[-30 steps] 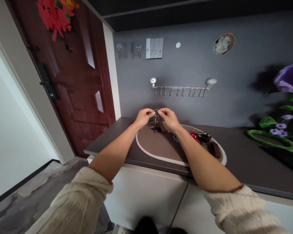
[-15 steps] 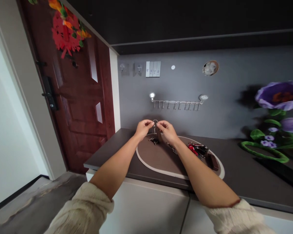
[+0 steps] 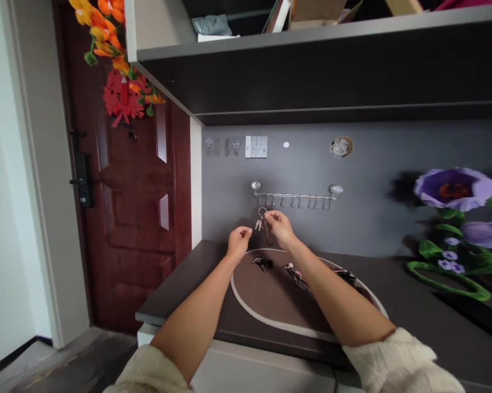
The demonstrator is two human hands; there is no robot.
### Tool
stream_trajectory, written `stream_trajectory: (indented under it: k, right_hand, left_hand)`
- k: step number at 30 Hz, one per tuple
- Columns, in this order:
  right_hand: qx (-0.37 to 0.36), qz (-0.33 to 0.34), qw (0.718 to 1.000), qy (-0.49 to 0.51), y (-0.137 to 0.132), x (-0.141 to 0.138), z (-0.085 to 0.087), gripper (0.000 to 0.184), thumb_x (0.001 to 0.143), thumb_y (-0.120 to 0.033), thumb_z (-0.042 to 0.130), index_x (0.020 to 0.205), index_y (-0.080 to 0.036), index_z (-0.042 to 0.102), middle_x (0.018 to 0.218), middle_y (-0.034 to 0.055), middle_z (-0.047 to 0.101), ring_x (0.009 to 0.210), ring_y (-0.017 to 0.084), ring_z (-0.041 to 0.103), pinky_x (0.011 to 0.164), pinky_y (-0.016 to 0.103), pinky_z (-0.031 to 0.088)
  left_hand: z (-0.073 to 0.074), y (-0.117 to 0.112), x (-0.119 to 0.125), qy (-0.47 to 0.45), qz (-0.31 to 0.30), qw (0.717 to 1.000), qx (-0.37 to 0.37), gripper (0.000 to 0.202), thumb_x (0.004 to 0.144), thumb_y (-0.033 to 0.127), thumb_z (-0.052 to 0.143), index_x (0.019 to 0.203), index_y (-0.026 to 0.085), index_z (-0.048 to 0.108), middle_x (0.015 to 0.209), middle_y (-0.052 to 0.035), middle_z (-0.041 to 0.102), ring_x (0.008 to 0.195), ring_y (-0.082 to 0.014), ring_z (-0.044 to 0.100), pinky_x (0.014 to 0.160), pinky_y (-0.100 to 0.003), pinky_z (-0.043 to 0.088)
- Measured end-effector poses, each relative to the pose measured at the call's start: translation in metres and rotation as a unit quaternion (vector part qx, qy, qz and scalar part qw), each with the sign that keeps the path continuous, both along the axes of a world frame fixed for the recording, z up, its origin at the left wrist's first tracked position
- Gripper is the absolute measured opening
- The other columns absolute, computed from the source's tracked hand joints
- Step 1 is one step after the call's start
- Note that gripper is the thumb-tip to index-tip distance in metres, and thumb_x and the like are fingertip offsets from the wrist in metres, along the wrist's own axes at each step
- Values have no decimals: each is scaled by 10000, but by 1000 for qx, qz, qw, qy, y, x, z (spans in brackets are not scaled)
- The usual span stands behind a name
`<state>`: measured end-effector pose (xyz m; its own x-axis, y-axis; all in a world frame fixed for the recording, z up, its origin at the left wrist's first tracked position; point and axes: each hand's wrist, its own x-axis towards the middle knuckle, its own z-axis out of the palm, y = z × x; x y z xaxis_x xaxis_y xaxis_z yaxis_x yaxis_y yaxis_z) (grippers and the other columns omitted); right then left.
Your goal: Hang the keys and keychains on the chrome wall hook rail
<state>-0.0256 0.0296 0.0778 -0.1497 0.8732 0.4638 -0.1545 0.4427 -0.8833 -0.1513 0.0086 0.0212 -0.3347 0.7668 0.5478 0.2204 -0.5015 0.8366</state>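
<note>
My right hand [image 3: 280, 227] pinches a key ring [image 3: 262, 211] from which small silver keys [image 3: 258, 224] and a brown strap-like fob [image 3: 268, 233] hang. The ring is just below the left end of a silver hook rail [image 3: 295, 196] on the grey wall, apart from its hooks. Lower and to the left, my left hand [image 3: 239, 241] has thumb and fingers pressed together, with nothing showing in them. Below the hands, a dark bunch of keys [image 3: 263, 263] lies on a brown mat [image 3: 266, 297]. More keys [image 3: 297, 276] lie partly behind my right forearm.
A cabinet [image 3: 311, 82] overhangs the counter. Two clear hooks [image 3: 235, 146] and a grey switch panel [image 3: 256, 147] are on the wall. Purple artificial flowers [image 3: 454, 191] stand at the right. A dark red door [image 3: 135, 234] is at the left.
My left hand has come off the key ring and dropped to the left. My right hand now holds the ring alone, closer to the rail. The view has tilted up.
</note>
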Motion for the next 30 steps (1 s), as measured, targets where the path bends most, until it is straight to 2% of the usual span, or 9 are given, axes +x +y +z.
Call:
stream_trajectory:
  k: [5,11,20,30]
  right_hand:
    - [-29,-26,998,40,22,-18,17,19,700,-188,494,701,-172,484,515,-15,529,457,96,506,462,218,410]
    - [-87,-79,989,92,39,-38,23,85,700,-110,460,639,-168,474,477,-23,513,414,89,492,466,236,447]
    - [-127,-124,979,101,46,-42,13,93,684,-109,475,617,-172,489,446,-39,478,382,84,468,420,227,431]
    - [-96,-99,988,65,51,-33,2,86,669,-145,495,587,-172,484,404,-52,466,360,73,427,408,202,375]
  left_hand:
    - [-8,9,-2,46,19,999,-2,172,717,281,501,729,133,588,681,-38,609,624,-117,533,630,-252,412]
    - [-12,12,-5,127,63,990,-15,172,729,276,490,721,150,606,709,-42,628,646,-128,548,654,-269,414]
    - [-12,13,-10,152,97,983,-24,169,739,258,483,728,153,615,718,-43,635,655,-130,551,662,-266,409]
    - [-15,16,-11,147,92,984,-28,157,736,247,485,721,156,612,693,-36,623,631,-124,540,637,-257,404]
